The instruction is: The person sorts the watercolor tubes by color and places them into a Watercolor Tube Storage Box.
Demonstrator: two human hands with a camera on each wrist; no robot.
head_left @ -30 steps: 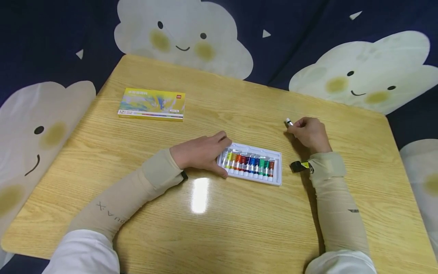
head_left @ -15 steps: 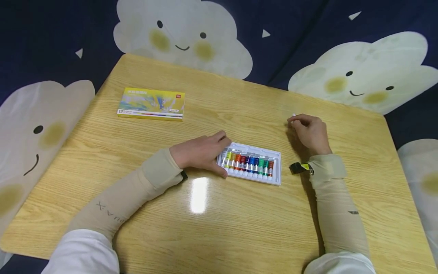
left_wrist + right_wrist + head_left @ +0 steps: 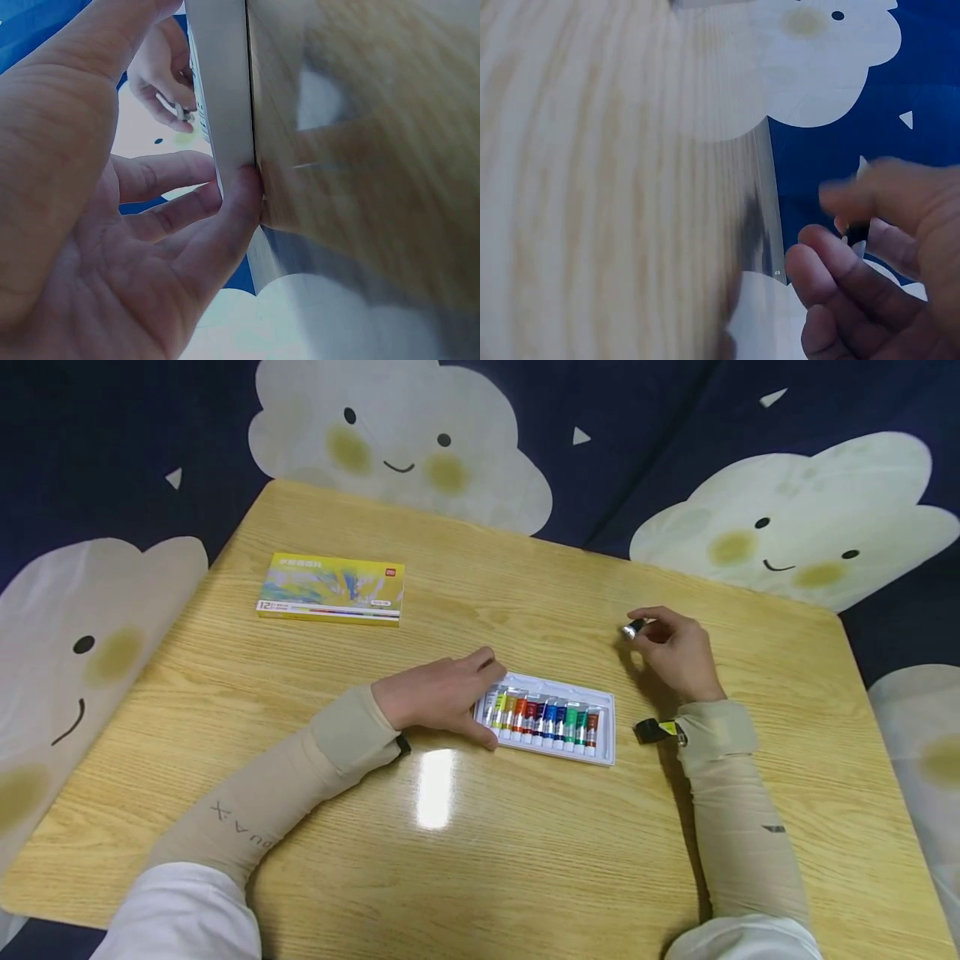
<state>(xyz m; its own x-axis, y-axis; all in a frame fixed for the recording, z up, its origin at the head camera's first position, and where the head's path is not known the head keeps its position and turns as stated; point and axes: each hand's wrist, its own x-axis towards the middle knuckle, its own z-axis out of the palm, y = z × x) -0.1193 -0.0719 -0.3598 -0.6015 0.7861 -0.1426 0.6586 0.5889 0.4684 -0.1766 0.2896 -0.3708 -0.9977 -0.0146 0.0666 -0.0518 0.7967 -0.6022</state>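
A shallow white tray [image 3: 555,758] lies on the table with a row of small paint tubes [image 3: 551,722] in many colours, white caps toward the near side. My left hand [image 3: 442,693] grips the tray's left end, thumb at the near edge and fingers at the far corner. In the left wrist view, fingertips press against the tray's pale side [image 3: 221,90]. Beyond the tray's right end, my right hand [image 3: 682,652] pinches a small paint tube [image 3: 633,629] with a black band and a silver end that points left. In the right wrist view, fingers partly hide this tube [image 3: 859,231].
A flat yellow paint box [image 3: 332,589] lies at the table's back left. The wooden table [image 3: 525,852] reaches back to a dark blue cloth [image 3: 600,393] with smiling clouds. A black strap piece [image 3: 652,730] sticks out from the right wrist.
The paint tube has turned in my right fingers: its white cap showed first, then it was mostly hidden, now its silver end faces left. My left hand and the tray stay still.
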